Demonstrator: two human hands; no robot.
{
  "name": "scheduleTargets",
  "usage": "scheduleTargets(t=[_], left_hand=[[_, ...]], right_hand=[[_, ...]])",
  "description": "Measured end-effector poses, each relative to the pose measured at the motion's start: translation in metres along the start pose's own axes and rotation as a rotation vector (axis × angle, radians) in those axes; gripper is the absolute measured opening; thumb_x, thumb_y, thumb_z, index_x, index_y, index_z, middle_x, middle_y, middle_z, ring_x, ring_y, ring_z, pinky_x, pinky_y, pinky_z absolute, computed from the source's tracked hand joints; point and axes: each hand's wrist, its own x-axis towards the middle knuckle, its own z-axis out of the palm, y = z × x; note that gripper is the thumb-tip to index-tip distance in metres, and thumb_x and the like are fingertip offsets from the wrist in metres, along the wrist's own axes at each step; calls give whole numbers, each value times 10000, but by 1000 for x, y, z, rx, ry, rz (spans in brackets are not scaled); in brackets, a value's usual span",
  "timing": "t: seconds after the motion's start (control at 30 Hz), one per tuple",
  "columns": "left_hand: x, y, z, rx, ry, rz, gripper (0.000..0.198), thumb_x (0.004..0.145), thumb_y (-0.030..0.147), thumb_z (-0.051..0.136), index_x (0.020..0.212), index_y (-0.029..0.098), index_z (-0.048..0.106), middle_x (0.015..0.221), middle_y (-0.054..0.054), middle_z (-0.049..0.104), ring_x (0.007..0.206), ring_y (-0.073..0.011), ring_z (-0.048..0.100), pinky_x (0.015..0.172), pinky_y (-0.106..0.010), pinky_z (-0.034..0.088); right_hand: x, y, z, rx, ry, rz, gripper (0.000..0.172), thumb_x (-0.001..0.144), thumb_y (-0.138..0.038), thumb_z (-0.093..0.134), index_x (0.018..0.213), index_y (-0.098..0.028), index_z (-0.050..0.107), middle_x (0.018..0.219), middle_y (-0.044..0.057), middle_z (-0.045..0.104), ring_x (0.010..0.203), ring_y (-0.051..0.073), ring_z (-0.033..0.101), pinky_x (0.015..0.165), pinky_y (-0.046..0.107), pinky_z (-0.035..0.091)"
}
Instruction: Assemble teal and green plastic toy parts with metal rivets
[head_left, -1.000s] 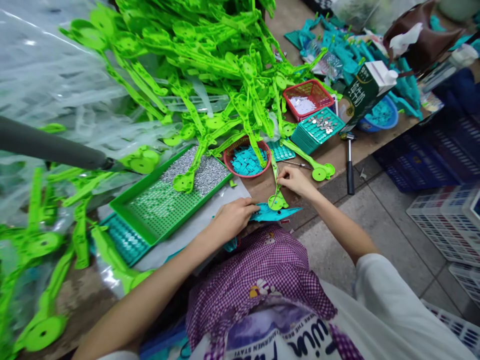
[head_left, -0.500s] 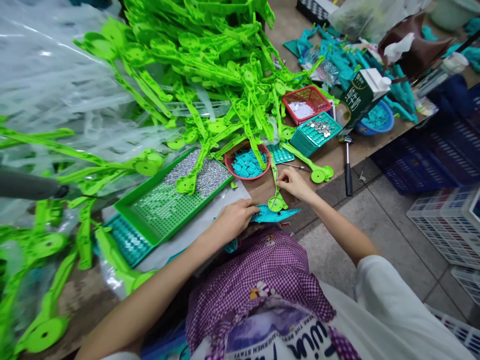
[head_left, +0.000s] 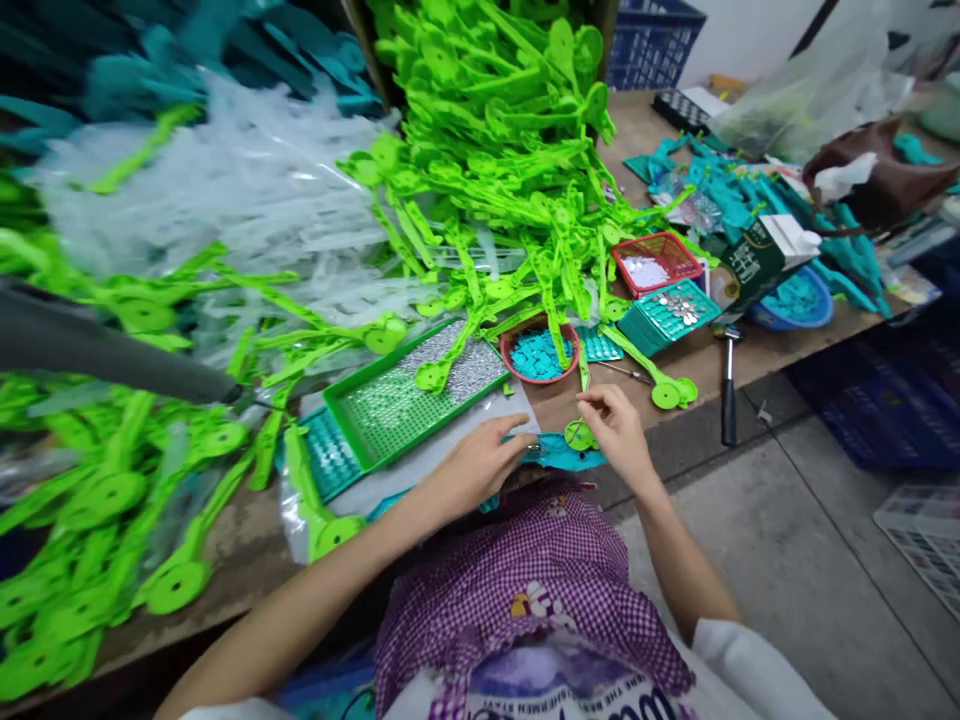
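Note:
At the table's front edge a teal plastic part (head_left: 568, 452) lies flat, with the round end of a green part (head_left: 580, 434) beside it. My left hand (head_left: 484, 462) is at the teal part's left end, fingers bent, with a small metallic piece by the fingertips. My right hand (head_left: 616, 425) is pinched just above the green part's round end; a thin object shows at its fingertips, too small to make out. Behind my hands is a round red basket (head_left: 504, 350) of teal pieces. A green tray (head_left: 375, 440) with small silvery pieces sits to the left.
Green parts (head_left: 480, 130) are heaped at the back. A hammer (head_left: 729, 400), a stack of teal trays (head_left: 660, 320), a red basket (head_left: 679, 262) and a carton (head_left: 754, 262) stand to the right. A dark tool (head_left: 112, 345) reaches in from the left.
The view has shifted, so the table things appear farther right and lower. My left hand's fingers have lifted and spread somewhat at the teal part. My right hand remains pinched near the green part.

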Motion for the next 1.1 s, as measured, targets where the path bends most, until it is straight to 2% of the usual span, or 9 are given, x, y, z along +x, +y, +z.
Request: scheduleTargets(t=[0.13, 0.27, 0.4, 0.57, 0.63, 0.77, 0.9, 1.0, 1.1], left_hand=[[-37, 16, 2, 6, 125, -106, 283, 967, 158, 456, 1188, 200, 628, 1250, -144, 634, 1123, -238, 621, 913, -427, 557], [-88, 38, 11, 38, 309, -263, 316, 947, 138, 503, 1232, 225, 608, 1232, -131, 645, 1147, -250, 623, 969, -472, 539], [-146, 53, 19, 141, 525, -492, 394, 921, 104, 529, 1276, 268, 577, 1169, -101, 650, 1080, -234, 659, 917, -429, 572], [-183, 54, 26, 323, 565, -476, 451, 875, 97, 607, 1279, 295, 584, 1107, -84, 678, 1020, -234, 683, 898, -416, 567], [-187, 51, 28, 354, 562, -457, 477, 872, 97, 615, 1300, 301, 571, 1096, -80, 689, 1022, -232, 687, 898, -405, 562], [-193, 49, 35, 361, 595, -470, 580, 858, 80, 610, 1377, 323, 519, 1086, -72, 698, 1032, -238, 690, 920, -407, 549], [-202, 57, 40, 348, 654, -514, 658, 859, 80, 593, 1428, 381, 454, 1061, -50, 697, 994, -236, 697, 895, -412, 557], [-208, 68, 36, 293, 729, -601, 620, 878, 75, 572, 1409, 377, 470, 1028, -56, 678, 961, -231, 687, 842, -417, 573], [-215, 79, 24, 151, 514, -674, 418, 935, 155, 546, 1312, 334, 551, 1103, -78, 659, 1003, -234, 656, 810, -425, 582]], right_hand=[[21, -51, 57, 159, -50, -61, 203, 921, -366, 512, 975, -231, 653, 972, 53, 679, 900, 184, 623, 809, 322, 501], [27, -75, 102, 163, -259, -223, 205, 949, -330, 492, 1014, -217, 650, 978, 53, 679, 902, 173, 623, 816, 310, 492], [30, -82, 123, -192, -560, -385, 188, 961, -284, 500, 976, -198, 666, 959, 71, 679, 877, 196, 621, 807, 337, 465], [65, -104, 185, -580, -783, -583, 258, 979, -177, 420, 968, -173, 677, 1023, 114, 676, 940, 240, 621, 799, 365, 451], [78, -110, 218, -661, -789, -573, 282, 978, -138, 385, 1035, -175, 659, 1104, 123, 667, 961, 249, 626, 785, 368, 461], [86, -118, 271, -791, -659, -514, 369, 974, -68, 280, 1206, -154, 554, 1183, 166, 628, 944, 237, 650, 745, 359, 489], [85, -125, 289, -890, -714, -560, 391, 959, -28, 235, 1176, -106, 551, 1169, 187, 610, 970, 239, 661, 735, 344, 506], [84, -128, 282, -859, -748, -658, 409, 958, -39, 232, 1221, -147, 526, 1355, 171, 528, 952, 230, 658, 677, 332, 498], [81, -127, 269, -730, -733, -737, 431, 952, -48, 260, 1283, -215, 479, 1513, 114, 419, 972, 214, 640, 681, 324, 482]])
